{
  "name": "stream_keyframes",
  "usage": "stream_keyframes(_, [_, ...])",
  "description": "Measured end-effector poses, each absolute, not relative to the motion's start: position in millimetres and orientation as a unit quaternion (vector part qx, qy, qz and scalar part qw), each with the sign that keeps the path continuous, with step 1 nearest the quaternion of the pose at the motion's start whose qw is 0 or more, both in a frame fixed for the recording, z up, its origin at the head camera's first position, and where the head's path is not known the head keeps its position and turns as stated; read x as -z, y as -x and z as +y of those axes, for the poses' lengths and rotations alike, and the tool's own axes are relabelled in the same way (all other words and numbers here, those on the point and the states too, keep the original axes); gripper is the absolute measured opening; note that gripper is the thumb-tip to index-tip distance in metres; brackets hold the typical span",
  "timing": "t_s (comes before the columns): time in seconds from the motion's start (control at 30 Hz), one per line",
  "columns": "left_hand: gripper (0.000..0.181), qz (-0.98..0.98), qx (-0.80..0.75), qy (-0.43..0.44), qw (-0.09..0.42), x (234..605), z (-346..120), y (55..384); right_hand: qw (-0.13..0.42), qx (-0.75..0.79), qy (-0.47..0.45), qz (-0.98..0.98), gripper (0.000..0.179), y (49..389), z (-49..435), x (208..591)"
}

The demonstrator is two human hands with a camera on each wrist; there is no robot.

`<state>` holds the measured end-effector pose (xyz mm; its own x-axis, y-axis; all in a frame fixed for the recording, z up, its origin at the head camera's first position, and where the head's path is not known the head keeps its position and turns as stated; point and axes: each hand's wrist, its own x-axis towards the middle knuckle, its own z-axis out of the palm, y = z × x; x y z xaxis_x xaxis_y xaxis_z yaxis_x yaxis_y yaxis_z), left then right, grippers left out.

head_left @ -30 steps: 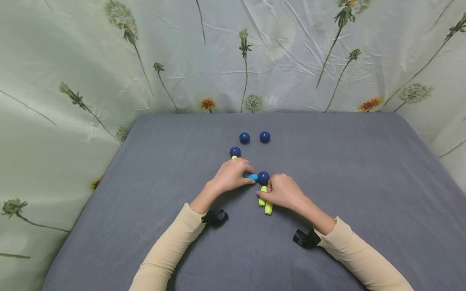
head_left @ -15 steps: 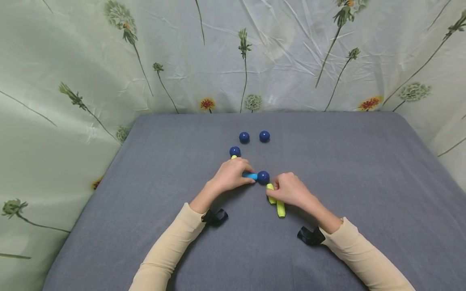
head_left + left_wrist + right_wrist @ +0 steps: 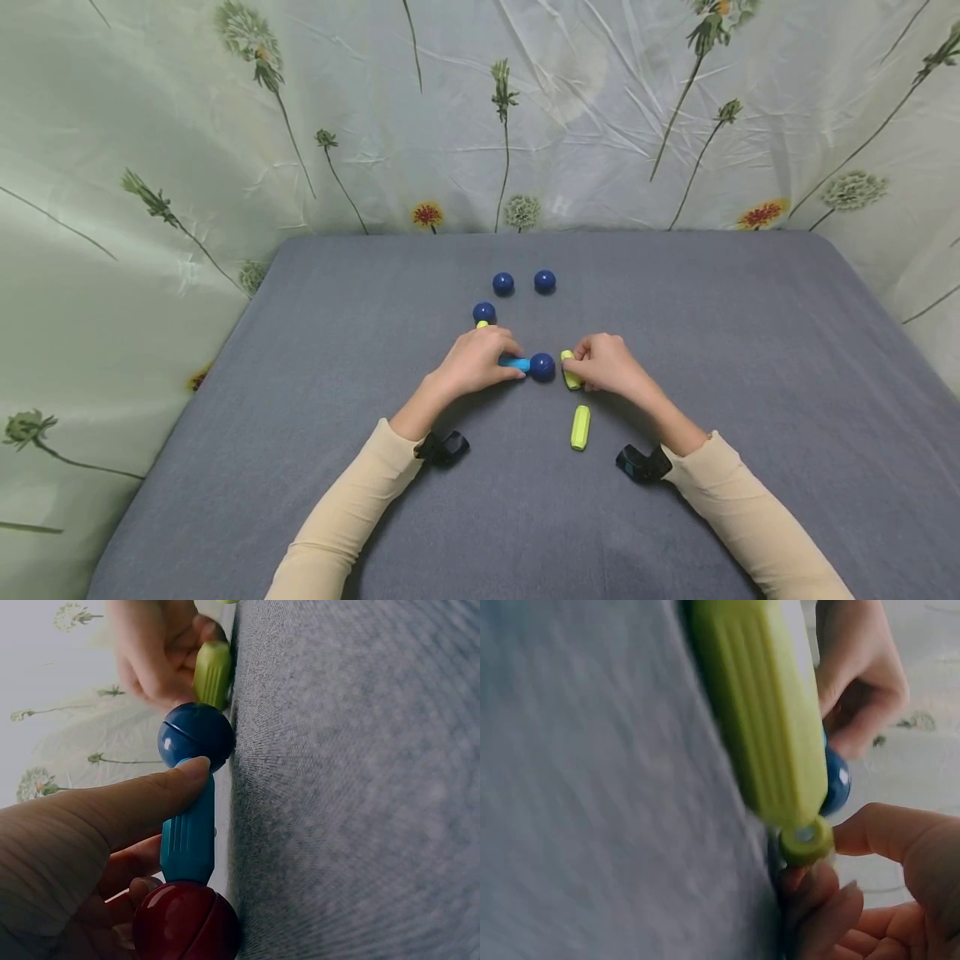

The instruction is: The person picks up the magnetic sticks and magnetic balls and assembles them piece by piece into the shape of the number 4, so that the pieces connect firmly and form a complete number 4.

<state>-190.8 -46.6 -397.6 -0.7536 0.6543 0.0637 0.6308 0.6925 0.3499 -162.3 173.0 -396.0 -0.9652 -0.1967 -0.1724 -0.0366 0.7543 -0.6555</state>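
My left hand (image 3: 480,358) pinches a light blue ribbed rod (image 3: 187,847) between thumb and fingers. A dark blue ball (image 3: 542,367) is joined to one end of that rod, and a glossy red ball (image 3: 180,922) shows at the other end in the left wrist view. Just right of the dark blue ball, my right hand (image 3: 611,367) pinches a yellow-green rod (image 3: 567,360) by thumb and fingertips, its far end tilted toward the ball. A second yellow-green rod (image 3: 581,427) lies loose below the right hand; it looms large in the right wrist view.
Two loose dark blue balls, a left one (image 3: 503,283) and a right one (image 3: 545,281), sit toward the back. Another blue ball (image 3: 484,312) meets a yellow-green rod (image 3: 482,324) partly hidden by the left hand. Grey cloth (image 3: 360,317) covers the table, with a flowered curtain (image 3: 600,108) behind.
The right hand moved right with both yellow-green rods, then left one on the cloth and moved away from me with the other, turning it beside the blue ball. The left hand stayed put.
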Motion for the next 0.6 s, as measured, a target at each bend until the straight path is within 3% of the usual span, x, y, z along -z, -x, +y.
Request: stream_keyframes(0.6, [0.025,0.92,-0.173,-0.351,0.034,396,-46,190,0.157,0.445,0.008,0.882,0.027,208,170,399])
